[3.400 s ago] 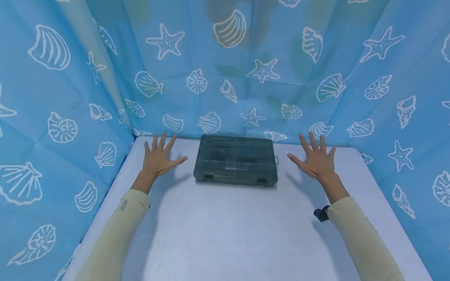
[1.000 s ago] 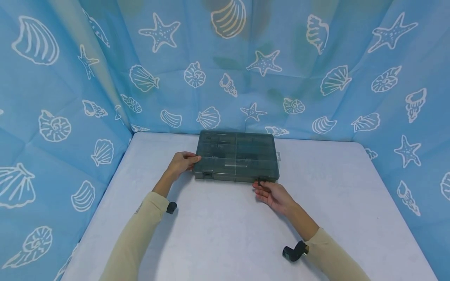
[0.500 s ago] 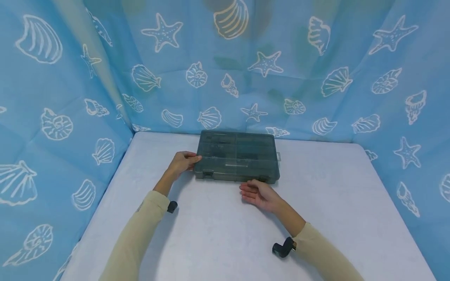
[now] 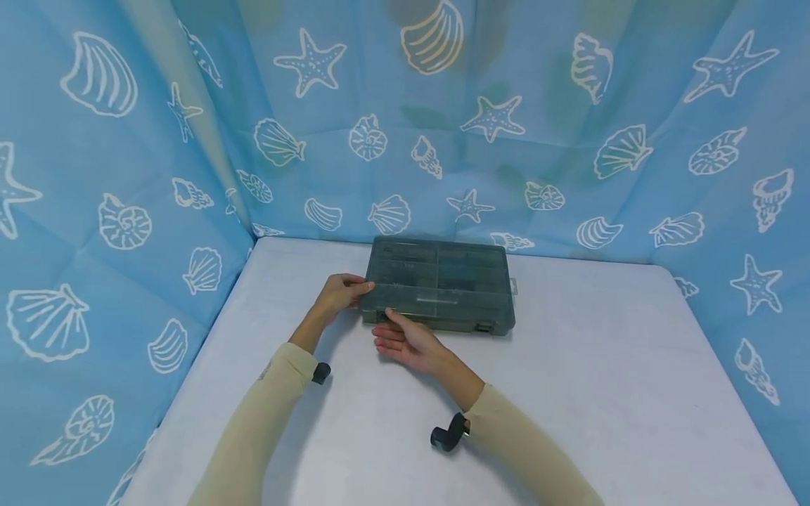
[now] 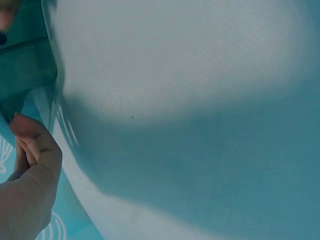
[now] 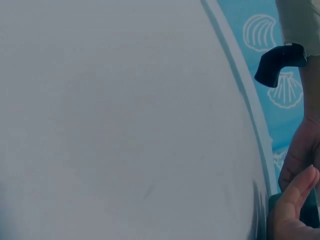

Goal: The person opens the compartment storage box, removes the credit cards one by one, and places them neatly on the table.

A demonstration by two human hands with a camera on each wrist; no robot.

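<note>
While the left hand (image 4: 340, 295) pinches the left end of the dark see-through case (image 4: 471, 274), which lies on the white table (image 4: 607, 365) near the blue curtain (image 4: 354, 91), the right hand (image 4: 414, 346) holds its thumb at the front-left latch (image 4: 381, 317), fingers loosely extended.

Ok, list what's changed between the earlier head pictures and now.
The left hand, first spread beside the dark box, has gripped its left side. The right hand, first spread at the other side, went to the right latch, then left along the front to the left latch. The box stayed put, lid down.
</note>
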